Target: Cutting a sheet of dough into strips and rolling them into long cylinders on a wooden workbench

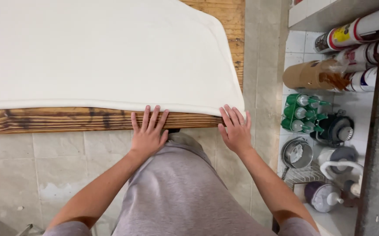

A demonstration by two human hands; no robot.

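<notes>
A: What fills the view?
B: A white cloth (pixel 102 52) spread over a wooden table (pixel 45 120), its near edge lying just short of the table's near rim. Tiled floor (pixel 23 161) lies below, and bottles (pixel 303 112) and a pot (pixel 297 153) crowd the far right.

A: And the hands?
B: Both lie flat, fingers spread, gripping nothing. The left hand (pixel 148 131) touches the cloth's near edge by the middle; the right hand (pixel 235 129) presses its near right corner.

A: Which step is this?
B: Likely smoothing or squaring the cloth. The next move seems to call for even pressure, so the edge stays straight.
</notes>
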